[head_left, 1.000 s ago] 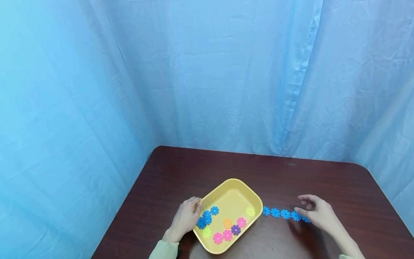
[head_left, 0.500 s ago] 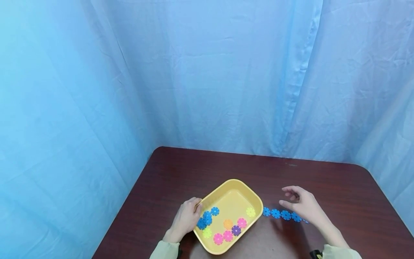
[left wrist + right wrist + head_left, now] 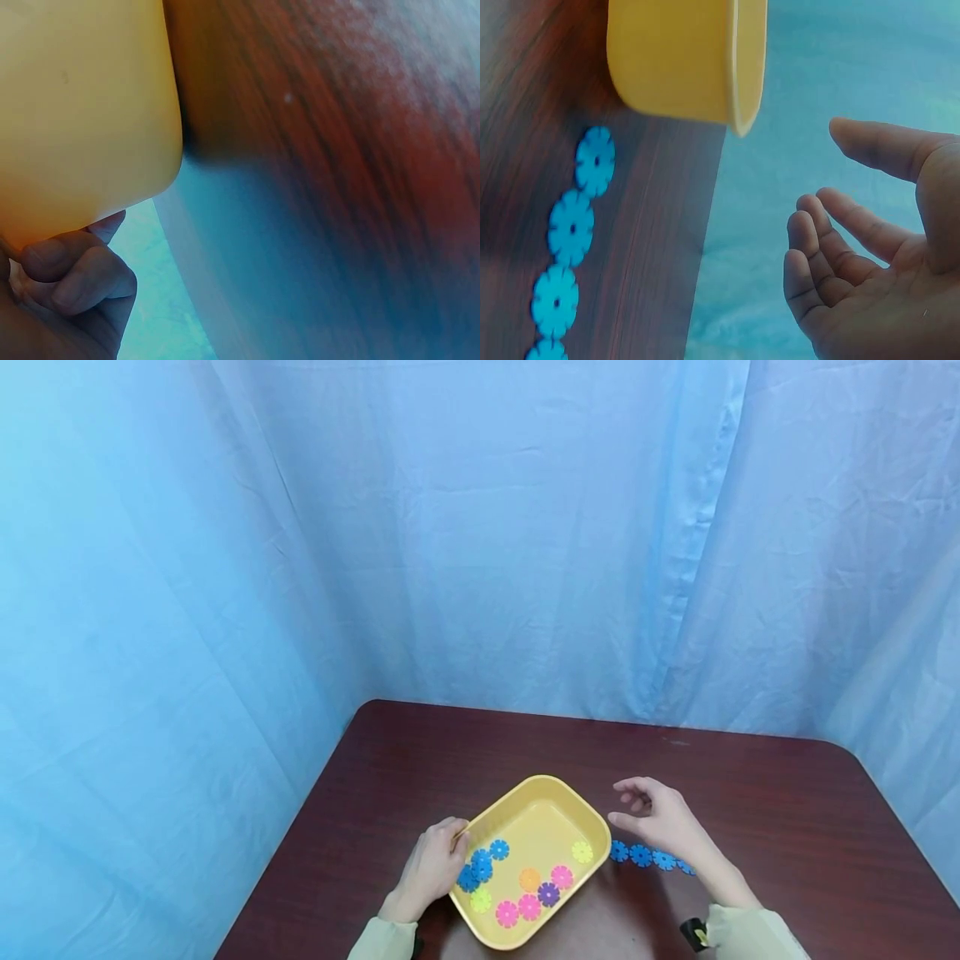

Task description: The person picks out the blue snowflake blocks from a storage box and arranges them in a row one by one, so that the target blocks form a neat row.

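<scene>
Tabletop (image 3: 787, 810): right hand (image 3: 666, 820) now nearer tub (image 3: 536, 828)

The dark reddish-brown desk (image 3: 450, 747), wood-grained with rounded far corners, carries a yellow tray (image 3: 542, 827) and, just beside it, a row of blue notched discs (image 3: 641, 856) lying flat.

The table (image 3: 787, 810) looks like wood or a wood-grain laminate: smooth, streaked with dark grain, and semi-gloss, its sheen paling toward the near edge; close to the far edge sits a small dull scuff. The tray (image 3: 536, 827) is smooth plastic, softly glossy. The discs (image 3: 528, 907) inside, and the row (image 3: 641, 856) running toward the table's right edge, look like plastic with a low sheen. Past the far edge, the curtain (image 3: 487, 568) is creased cloth, with one shinier, satin-like strip. The sleeves (image 3: 753, 933) look like matt cloth.
</scene>
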### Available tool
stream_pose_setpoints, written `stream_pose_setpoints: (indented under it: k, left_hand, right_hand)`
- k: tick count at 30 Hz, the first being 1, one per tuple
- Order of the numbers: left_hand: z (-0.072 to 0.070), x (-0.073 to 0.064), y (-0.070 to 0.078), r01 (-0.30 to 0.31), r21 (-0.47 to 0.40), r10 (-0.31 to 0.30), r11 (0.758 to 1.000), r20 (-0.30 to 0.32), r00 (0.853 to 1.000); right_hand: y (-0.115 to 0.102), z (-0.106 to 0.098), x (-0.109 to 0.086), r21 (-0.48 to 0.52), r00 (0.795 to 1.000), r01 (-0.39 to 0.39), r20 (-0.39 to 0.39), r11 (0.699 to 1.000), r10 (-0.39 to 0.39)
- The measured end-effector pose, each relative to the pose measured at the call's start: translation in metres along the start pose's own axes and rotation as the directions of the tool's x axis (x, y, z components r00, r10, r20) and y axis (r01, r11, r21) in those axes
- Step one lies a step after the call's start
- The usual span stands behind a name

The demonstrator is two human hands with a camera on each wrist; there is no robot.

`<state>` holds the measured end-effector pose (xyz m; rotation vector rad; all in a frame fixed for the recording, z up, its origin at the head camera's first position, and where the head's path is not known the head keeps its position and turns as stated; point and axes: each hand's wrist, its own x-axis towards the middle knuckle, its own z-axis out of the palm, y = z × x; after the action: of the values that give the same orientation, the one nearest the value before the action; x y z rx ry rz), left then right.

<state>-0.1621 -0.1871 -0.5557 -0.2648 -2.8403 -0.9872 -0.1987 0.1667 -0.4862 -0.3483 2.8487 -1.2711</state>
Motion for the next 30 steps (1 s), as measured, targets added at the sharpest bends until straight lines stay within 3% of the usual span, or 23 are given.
stream_pose_setpoints:
  k: [12, 30]
  left_hand:
    - [0.0, 0.0, -0.001, -0.011, 0.0, 0.011, 1.0, -0.006, 1.0]
    - [0.002, 0.0, 0.002, -0.029, -0.005, 0.028, 1.0, -0.015, 0.999]
  right_hand:
    - [-0.021, 0.029, 0.019, 0.063, 0.999, 0.043, -0.018, 0.997, -0.042]
    - [-0.029, 0.081, 0.031, 0.14, 0.995, 0.059, 0.077, 0.988, -0.071]
